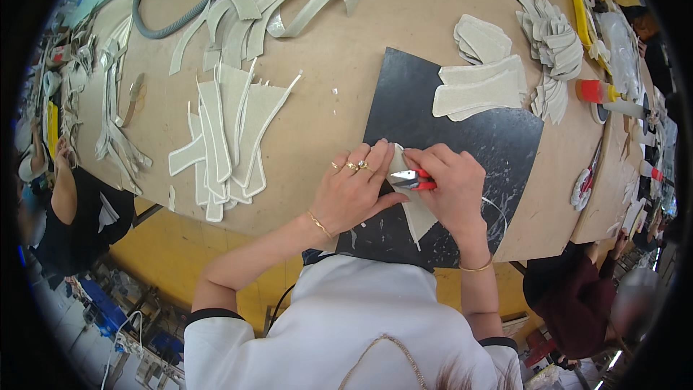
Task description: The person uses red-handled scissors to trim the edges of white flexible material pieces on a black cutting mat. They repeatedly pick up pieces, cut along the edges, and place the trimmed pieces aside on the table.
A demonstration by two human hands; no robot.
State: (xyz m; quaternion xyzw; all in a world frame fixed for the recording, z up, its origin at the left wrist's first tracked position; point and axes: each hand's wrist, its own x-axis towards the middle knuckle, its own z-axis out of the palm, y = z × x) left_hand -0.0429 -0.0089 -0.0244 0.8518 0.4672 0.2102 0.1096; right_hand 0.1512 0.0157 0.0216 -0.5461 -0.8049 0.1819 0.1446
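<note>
On a black cutting mat (404,94) at the table's front edge lies a beige fabric piece (419,218), narrow at its near end. My left hand (355,182), with rings and a bracelet, holds its left side, the fingers together at its far end and the thumb lower down. My right hand (456,186) grips a pair of red-handled snips (406,180) in the palm, their metal jaws pointing left above the piece. The right thumb and index finger pinch the piece's far edge close to the left fingertips. Part of the piece is hidden under both hands.
Beige pieces (482,87) overlap the mat's far right; another stack (224,137) lies left. Long beige strips (289,0) and a grey hose (155,32) are behind. Scissors (583,186) and a red-capped bottle (596,92) lie right. Co-workers sit on both sides.
</note>
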